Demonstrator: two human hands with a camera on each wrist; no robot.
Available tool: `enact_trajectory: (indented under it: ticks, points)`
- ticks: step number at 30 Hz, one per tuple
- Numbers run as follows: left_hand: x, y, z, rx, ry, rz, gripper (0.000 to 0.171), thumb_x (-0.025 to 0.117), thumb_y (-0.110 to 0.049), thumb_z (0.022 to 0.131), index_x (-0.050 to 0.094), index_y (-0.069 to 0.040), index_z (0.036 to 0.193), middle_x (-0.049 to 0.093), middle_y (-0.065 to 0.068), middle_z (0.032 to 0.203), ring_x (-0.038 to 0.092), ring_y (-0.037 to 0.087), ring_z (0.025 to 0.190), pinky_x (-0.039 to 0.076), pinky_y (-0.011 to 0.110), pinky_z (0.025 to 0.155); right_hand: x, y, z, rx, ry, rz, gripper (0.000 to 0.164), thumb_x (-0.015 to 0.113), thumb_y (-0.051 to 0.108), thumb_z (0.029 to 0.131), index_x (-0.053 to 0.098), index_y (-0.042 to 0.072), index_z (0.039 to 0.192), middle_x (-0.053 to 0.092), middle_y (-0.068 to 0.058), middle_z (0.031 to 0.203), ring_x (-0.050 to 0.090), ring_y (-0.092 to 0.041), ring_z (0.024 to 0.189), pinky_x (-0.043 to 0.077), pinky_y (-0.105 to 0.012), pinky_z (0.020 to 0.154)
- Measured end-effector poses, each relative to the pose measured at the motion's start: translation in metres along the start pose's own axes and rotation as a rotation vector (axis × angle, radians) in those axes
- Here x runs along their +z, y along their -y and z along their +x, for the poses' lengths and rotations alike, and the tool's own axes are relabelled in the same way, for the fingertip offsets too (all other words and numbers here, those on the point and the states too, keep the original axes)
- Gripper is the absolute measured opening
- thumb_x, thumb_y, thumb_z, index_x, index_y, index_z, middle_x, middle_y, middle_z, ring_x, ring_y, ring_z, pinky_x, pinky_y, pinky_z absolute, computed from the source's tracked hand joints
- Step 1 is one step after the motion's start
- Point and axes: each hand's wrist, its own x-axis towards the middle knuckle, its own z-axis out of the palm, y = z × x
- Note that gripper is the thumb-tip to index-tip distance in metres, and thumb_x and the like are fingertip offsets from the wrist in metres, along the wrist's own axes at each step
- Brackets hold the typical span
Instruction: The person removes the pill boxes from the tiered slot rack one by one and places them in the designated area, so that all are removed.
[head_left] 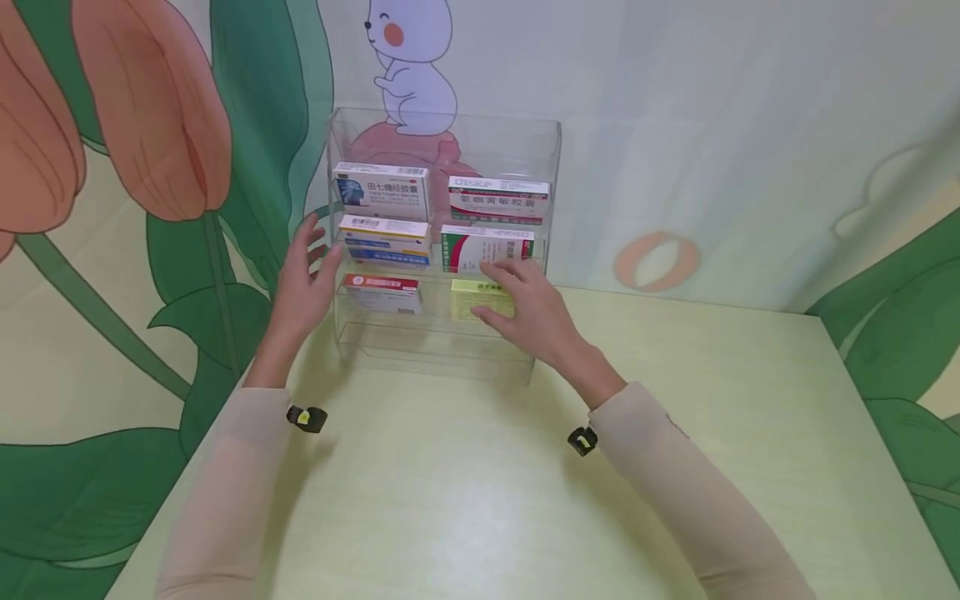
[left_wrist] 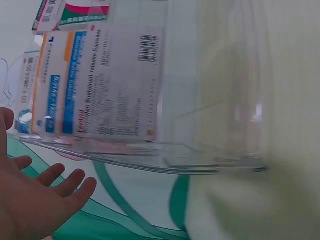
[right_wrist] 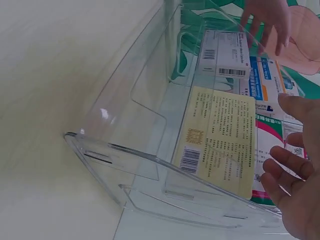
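Observation:
A clear acrylic tiered rack (head_left: 442,346) holds medicine boxes in two columns. My left hand (head_left: 303,279) is beside the rack's left edge with its fingers spread, holding nothing. Nearest to it is a white, blue and orange box (left_wrist: 60,85) on the middle tier. My right hand (head_left: 536,312) hovers at the right side, thumb and fingers apart. It partly covers a yellow-green box (right_wrist: 220,140) on the lowest filled tier and a white, red and green box (head_left: 487,248) above it. From the head view, I cannot tell whether its fingertips touch them.
A white box with a red top (head_left: 382,293) sits low on the left. The top tier bears a white capsule box (head_left: 382,190) and a red-and-white one (head_left: 498,200). The rack stands on a pale table (head_left: 450,500), close to a wall with painted flowers (head_left: 157,108).

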Motion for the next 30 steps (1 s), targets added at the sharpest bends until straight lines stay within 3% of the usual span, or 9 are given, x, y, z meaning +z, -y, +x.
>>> enact_trajectory:
  ticks: [6, 11, 16, 21, 26, 30]
  points:
    - [0.005, 0.031, -0.001, -0.168, 0.17, -0.117, 0.071, 0.035, -0.051, 0.114, 0.001, -0.028, 0.172, 0.015, 0.013, 0.176, 0.021, 0.04, 0.16, 0.023, 0.067, 0.124, 0.008, -0.002, 0.003, 0.043, 0.035, -0.063, 0.062, 0.08, 0.038, 0.097, 0.062, 0.008, 0.148, 0.059, -0.011, 0.145, 0.049, -0.029, 0.133, 0.051, -0.042, 0.109]
    - [0.013, 0.05, 0.001, -0.217, 0.294, -0.265, 0.064, 0.028, -0.048, 0.116, 0.003, -0.031, 0.172, 0.01, 0.006, 0.178, 0.013, 0.036, 0.162, 0.017, 0.068, 0.125, 0.012, -0.004, 0.004, 0.039, 0.039, -0.134, 0.056, 0.08, 0.034, 0.097, 0.066, 0.005, 0.142, 0.062, -0.012, 0.14, 0.052, -0.03, 0.127, 0.052, -0.041, 0.107]
    - [0.014, 0.059, 0.0, -0.259, 0.32, -0.29, 0.062, 0.033, -0.044, 0.116, 0.007, -0.036, 0.171, 0.012, 0.002, 0.178, 0.013, 0.035, 0.162, 0.017, 0.064, 0.127, 0.013, -0.003, 0.004, 0.0, 0.026, -0.198, 0.042, 0.083, 0.024, 0.094, 0.074, 0.002, 0.129, 0.068, -0.01, 0.126, 0.057, -0.028, 0.117, 0.055, -0.038, 0.1]
    - [0.015, 0.066, -0.004, -0.289, 0.333, -0.265, 0.062, 0.03, -0.041, 0.116, 0.004, -0.033, 0.172, 0.008, -0.001, 0.179, 0.014, 0.034, 0.162, 0.02, 0.059, 0.127, 0.015, 0.0, 0.002, -0.011, 0.027, -0.235, 0.036, 0.083, 0.017, 0.094, 0.076, 0.003, 0.126, 0.07, -0.008, 0.122, 0.059, -0.026, 0.114, 0.057, -0.036, 0.097]
    - [0.013, 0.078, -0.009, -0.26, 0.311, -0.231, 0.064, 0.032, -0.051, 0.115, 0.011, -0.031, 0.172, 0.014, 0.001, 0.178, 0.019, 0.033, 0.161, 0.025, 0.055, 0.127, 0.016, 0.001, 0.004, -0.031, 0.026, -0.273, 0.036, 0.083, 0.016, 0.094, 0.076, 0.004, 0.127, 0.07, -0.008, 0.121, 0.059, -0.025, 0.114, 0.056, -0.035, 0.098]
    - [0.014, 0.085, -0.008, -0.229, 0.316, -0.226, 0.066, 0.034, -0.053, 0.114, 0.013, -0.031, 0.172, 0.016, 0.005, 0.178, 0.019, 0.037, 0.161, 0.022, 0.058, 0.127, 0.014, -0.001, 0.006, -0.04, 0.02, -0.298, 0.036, 0.083, 0.017, 0.093, 0.076, 0.005, 0.126, 0.07, -0.007, 0.119, 0.058, -0.025, 0.111, 0.056, -0.035, 0.096]
